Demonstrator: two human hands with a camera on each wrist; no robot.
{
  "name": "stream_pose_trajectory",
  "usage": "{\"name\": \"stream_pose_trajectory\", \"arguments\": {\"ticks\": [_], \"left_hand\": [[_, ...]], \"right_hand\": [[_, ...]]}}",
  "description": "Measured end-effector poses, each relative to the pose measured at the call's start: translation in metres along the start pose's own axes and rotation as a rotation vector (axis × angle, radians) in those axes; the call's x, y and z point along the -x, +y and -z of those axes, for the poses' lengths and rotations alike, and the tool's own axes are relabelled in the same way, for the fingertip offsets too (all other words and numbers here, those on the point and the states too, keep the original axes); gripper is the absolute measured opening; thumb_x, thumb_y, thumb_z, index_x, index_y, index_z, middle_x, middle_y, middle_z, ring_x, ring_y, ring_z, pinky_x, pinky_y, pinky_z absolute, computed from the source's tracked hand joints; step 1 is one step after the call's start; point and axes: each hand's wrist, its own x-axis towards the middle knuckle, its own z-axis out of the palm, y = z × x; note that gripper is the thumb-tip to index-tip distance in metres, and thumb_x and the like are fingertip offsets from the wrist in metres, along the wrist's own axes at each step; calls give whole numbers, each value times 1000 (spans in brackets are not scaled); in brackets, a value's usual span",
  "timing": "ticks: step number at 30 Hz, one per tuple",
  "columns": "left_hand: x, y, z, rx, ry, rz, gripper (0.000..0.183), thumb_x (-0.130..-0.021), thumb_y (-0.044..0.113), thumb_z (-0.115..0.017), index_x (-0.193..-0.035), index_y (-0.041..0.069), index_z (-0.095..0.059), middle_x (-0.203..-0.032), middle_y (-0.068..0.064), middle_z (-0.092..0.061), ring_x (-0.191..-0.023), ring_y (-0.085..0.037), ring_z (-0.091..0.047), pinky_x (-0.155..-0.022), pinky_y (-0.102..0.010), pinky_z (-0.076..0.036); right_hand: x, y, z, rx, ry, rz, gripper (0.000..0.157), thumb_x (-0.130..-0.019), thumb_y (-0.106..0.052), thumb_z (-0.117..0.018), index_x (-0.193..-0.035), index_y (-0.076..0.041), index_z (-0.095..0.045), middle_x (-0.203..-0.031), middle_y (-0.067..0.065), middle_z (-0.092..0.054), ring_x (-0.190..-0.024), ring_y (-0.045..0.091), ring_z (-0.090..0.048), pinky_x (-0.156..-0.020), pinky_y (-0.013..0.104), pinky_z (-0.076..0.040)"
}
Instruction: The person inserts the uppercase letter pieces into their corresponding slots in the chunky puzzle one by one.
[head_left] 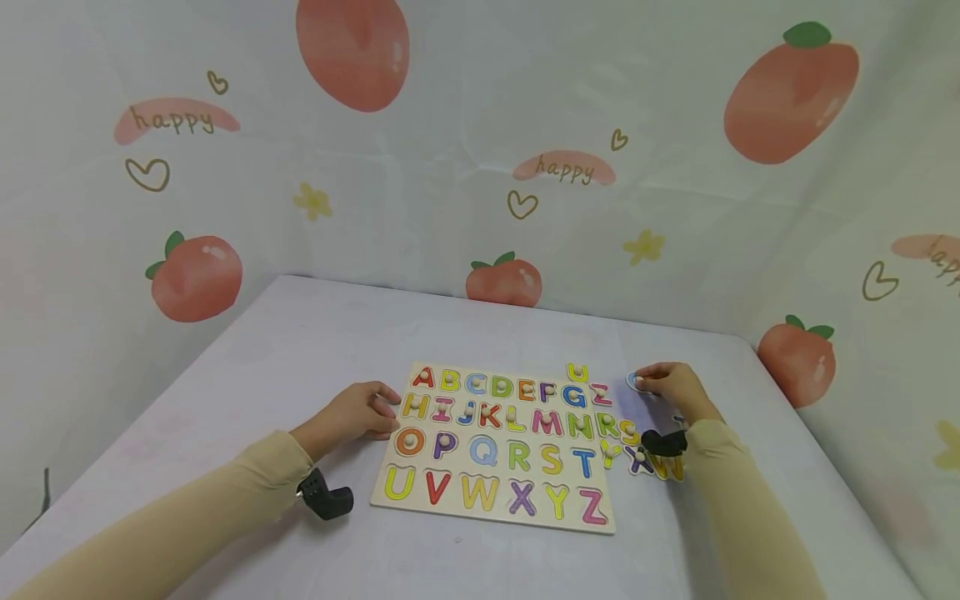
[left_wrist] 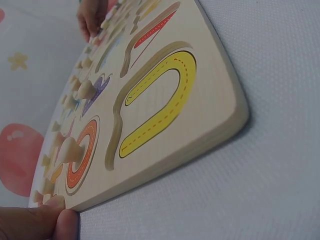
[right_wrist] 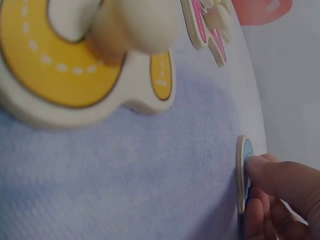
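Note:
An alphabet puzzle board (head_left: 463, 450) lies flat, with knobbed letters in its upper rows and bare recesses from Q to Z. My left hand (head_left: 365, 412) grips the board's left edge; in the left wrist view the thumb (left_wrist: 55, 202) sits on top near the orange O (left_wrist: 82, 167). Off the board's right side, my right hand (head_left: 670, 385) pinches a light-blue letter piece (right_wrist: 241, 175) between thumb and fingers. That piece stands nearly on edge in the right wrist view, its letter mostly covered by the fingers.
Loose knobbed letters lie along the board's right side: a yellow U (head_left: 577, 372), pink Z (head_left: 601, 394), green R (head_left: 607, 426), orange-yellow S (head_left: 628, 432), yellow Y (head_left: 611, 453), purple X (head_left: 639, 460) and yellow W (head_left: 667, 468). A patterned curtain (head_left: 435, 192) hangs behind the table.

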Motion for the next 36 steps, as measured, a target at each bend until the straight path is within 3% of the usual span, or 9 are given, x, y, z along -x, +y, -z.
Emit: {"name": "stream_pose_trajectory", "arguments": {"ticks": [8, 17, 29, 36], "left_hand": [[0, 0, 0, -5, -1, 3, 41, -83, 4, -73, -120, -1, -56, -93, -11, -60, -74, -16, -60, -67, -25, -58], [0, 1, 2, 2, -8, -2, 41, -83, 3, -73, -120, -2, -56, -93, -12, -59, -74, -16, -60, -67, -25, -59], [0, 2, 1, -4, -2, -3, 41, -83, 3, -73, -120, -2, -56, -93, -12, -59, -75, -16, -61, -67, -25, -59], [1, 2, 1, 3, -4, 0, 41, -83, 4, -73, -120, -1, -56, -93, -12, -60, -75, -16, -61, -68, -25, -59]], "right_hand": [[5, -17, -3, -37, 17, -4, 39, -93, -28, -64, -120, 0, -62, -121, 19, -62, -104, 29, -54, -96, 47, -44], [15, -64, -16, -78, -32, 185, 40, -90, -33, -68, -116, -3, -66, -109, 12, -69, -99, 25, -59, -93, 44, -46], [64, -125, -80, -86, -188, 383, 15, -86, -19, -73, -96, -7, -72, -84, 3, -69, -77, 17, -63, -76, 35, -55], [83, -136, -116, -85, -268, 389, 11, -82, -18, -78, -87, -11, -72, -78, -1, -65, -69, 13, -56, -62, 27, -49]]}}
